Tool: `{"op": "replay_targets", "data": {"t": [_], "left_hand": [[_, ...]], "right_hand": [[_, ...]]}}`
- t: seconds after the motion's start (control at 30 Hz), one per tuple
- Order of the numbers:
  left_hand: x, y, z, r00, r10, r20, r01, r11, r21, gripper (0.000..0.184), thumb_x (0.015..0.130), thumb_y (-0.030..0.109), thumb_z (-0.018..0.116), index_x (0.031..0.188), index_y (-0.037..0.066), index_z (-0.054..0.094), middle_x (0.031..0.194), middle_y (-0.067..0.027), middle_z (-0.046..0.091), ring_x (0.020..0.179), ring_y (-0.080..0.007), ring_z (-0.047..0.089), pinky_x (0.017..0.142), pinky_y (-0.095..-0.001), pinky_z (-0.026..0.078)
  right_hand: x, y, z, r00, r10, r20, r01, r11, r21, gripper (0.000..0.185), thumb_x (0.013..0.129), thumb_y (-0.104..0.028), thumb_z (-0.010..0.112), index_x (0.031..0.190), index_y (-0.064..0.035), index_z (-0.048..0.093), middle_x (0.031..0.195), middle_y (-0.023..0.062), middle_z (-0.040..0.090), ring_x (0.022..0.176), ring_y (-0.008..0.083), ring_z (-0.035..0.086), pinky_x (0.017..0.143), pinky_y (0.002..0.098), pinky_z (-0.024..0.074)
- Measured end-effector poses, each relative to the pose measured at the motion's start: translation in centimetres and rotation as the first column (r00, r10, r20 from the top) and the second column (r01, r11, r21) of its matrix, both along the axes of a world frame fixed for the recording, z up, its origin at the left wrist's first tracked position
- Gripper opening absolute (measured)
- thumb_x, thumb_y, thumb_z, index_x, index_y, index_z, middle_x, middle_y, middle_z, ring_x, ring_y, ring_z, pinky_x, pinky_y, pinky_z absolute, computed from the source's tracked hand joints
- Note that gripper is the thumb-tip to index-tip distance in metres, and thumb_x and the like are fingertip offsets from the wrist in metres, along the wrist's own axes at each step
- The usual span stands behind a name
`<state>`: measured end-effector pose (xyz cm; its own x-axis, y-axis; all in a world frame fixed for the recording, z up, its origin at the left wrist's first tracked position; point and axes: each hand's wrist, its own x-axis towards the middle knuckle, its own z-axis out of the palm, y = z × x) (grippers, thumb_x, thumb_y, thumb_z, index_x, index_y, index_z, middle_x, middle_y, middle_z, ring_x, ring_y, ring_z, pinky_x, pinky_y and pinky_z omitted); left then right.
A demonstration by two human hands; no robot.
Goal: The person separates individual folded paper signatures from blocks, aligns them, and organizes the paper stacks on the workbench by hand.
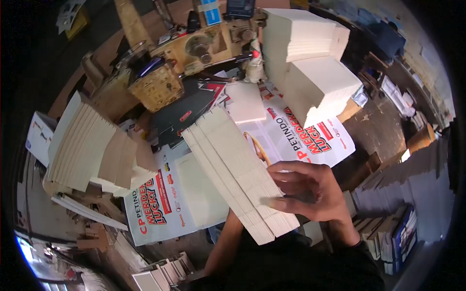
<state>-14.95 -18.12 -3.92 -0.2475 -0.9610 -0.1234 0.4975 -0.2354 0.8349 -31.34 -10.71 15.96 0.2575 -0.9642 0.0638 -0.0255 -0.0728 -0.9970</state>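
Observation:
A thick stack of cream book blocks (225, 169) is tilted up in front of me, with folded page edges and a lengthwise groove showing. My right hand (313, 191) grips its lower right side, thumb on the near face and fingers bent along the edge. My left forearm (225, 242) passes behind the stack; most of that hand is hidden, but it appears to support the stack from beneath. A thin tan curved strip (255, 143) shows beside the right edge. Under the stack lies a printed white sheet (286, 140) with red and black lettering.
Tall piles of cream paper blocks stand at left (87, 150) and back right (310, 63). A worn wooden box (155, 87) holds pens. Dark covers (179, 106) and a pale board (245, 102) lie behind the stack. Bound books (395, 237) stand low at right.

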Motion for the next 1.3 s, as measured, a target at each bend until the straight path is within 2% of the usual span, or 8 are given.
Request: {"op": "replay_targets", "data": {"t": [0.3,0.57,0.7,0.97,1.1,1.17,1.23,1.3], "left_hand": [[3.0,2.1,0.0,0.968,0.231,0.097,-0.218,0.968,-0.123,0.066,0.090,0.051,0.064,0.131,0.002,0.049,0.132,-0.0136,0.053,0.116,-0.0257,0.055,0.102,-0.0386,0.042],[7.8,0.0,4.8,0.655,0.713,0.251,-0.503,0.659,-0.560,0.061,0.086,0.047,0.072,0.122,0.000,0.058,0.125,-0.0134,0.058,0.107,-0.0248,0.060,0.096,-0.0370,0.046],[13.5,1.1,6.5,0.515,0.798,0.314,-0.398,0.547,-0.736,0.049,0.077,0.031,0.080,0.109,-0.003,0.064,0.114,-0.0149,0.064,0.104,-0.0248,0.061,0.094,-0.0377,0.045],[21.0,1.5,8.2,0.202,0.793,0.575,0.064,0.575,-0.815,0.040,0.081,0.015,0.071,0.120,0.007,0.066,0.131,-0.0142,0.056,0.125,-0.0304,0.051,0.108,-0.0432,0.039],[18.4,4.7,8.3,0.060,0.838,0.542,0.105,0.535,-0.838,0.045,0.083,0.005,0.062,0.127,0.014,0.066,0.145,-0.0124,0.047,0.136,-0.0330,0.043,0.113,-0.0453,0.035],[20.0,6.0,8.0,-0.225,0.655,0.722,0.335,0.747,-0.574,0.060,0.091,-0.007,0.042,0.136,0.027,0.060,0.156,-0.0088,0.037,0.148,-0.0329,0.023,0.122,-0.0510,0.018],[21.8,7.1,7.1,-0.272,0.577,0.770,0.312,0.810,-0.497,0.062,0.089,-0.009,0.040,0.137,0.025,0.060,0.157,-0.0086,0.037,0.149,-0.0329,0.021,0.122,-0.0500,0.017],[22.4,7.8,7.5,-0.326,0.638,0.697,0.358,0.766,-0.534,0.058,0.088,-0.008,0.043,0.137,0.017,0.060,0.157,-0.0101,0.037,0.148,-0.0346,0.025,0.121,-0.0501,0.020]], "right_hand": [[1.7,1.3,0.4,0.982,0.114,0.154,-0.116,0.993,0.008,0.055,0.080,0.001,0.080,0.129,0.0085,0.056,0.123,0.0204,0.066,0.115,0.0233,0.064,0.104,0.0376,0.0500],[6.5,0.7,3.9,0.916,-0.099,-0.389,-0.090,0.895,-0.438,0.095,0.065,-0.029,0.091,0.138,0.0076,0.042,0.118,0.0252,0.065,0.111,0.0301,0.067,0.094,0.0372,0.0518],[6.5,-3.6,3.9,0.864,-0.107,-0.493,-0.105,0.918,-0.382,0.073,0.066,-0.023,0.084,0.125,0.0020,0.049,0.110,0.0257,0.065,0.105,0.0354,0.068,0.089,0.0391,0.0526],[8.0,-10.1,-4.9,0.883,-0.197,-0.425,-0.341,0.353,-0.871,0.055,0.068,0.003,0.068,0.120,-0.0016,0.052,0.132,0.0161,0.056,0.126,0.0368,0.054,0.098,0.0438,0.0541],[6.9,-10.5,-10.5,0.830,-0.249,-0.498,-0.393,0.373,-0.841,0.051,0.076,0.004,0.063,0.126,-0.0045,0.053,0.149,0.0113,0.044,0.138,0.0320,0.043,0.107,0.0444,0.0475],[5.5,-10.1,-11.9,0.789,-0.263,-0.555,-0.434,0.400,-0.807,0.055,0.079,0.003,0.062,0.132,-0.0065,0.052,0.156,0.0092,0.037,0.143,0.0304,0.038,0.111,0.0457,0.0433],[4.2,-8.9,-13.0,0.596,-0.225,-0.771,-0.478,0.672,-0.566,0.067,0.081,0.002,0.061,0.144,-0.0117,0.044,0.160,0.0058,0.030,0.148,0.0308,0.028,0.119,0.0471,0.0308],[2.9,-9.3,-13.4,0.695,-0.119,-0.709,-0.441,0.708,-0.551,0.075,0.082,0.002,0.060,0.151,-0.0154,0.036,0.163,0.0042,0.025,0.150,0.0317,0.021,0.123,0.0478,0.0218]]}}
